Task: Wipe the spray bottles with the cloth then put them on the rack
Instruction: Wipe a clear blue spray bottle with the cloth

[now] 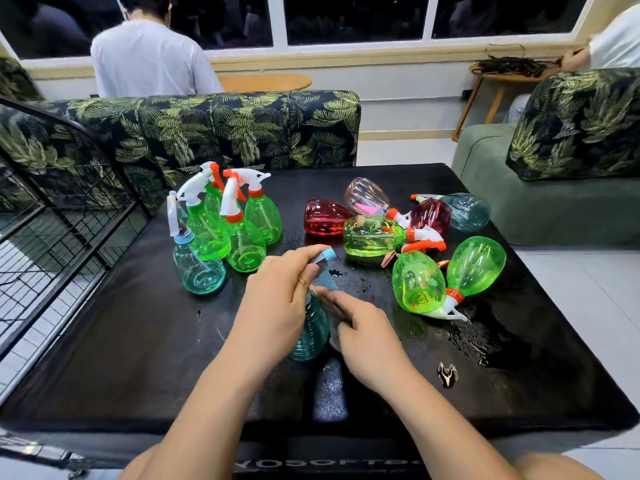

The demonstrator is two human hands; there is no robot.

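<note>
Black surface (138,358), wet patches centre and right. Teal spray bottle (310,334) centre front, tilted; left hand (277,299) grips its trigger head. Right hand (367,337) against bottle side, grasp indeterminate. Upright bottles (242,244) rear left; lying bottles (374,235) right. Wire rack (52,202) beside surface, left.
</note>
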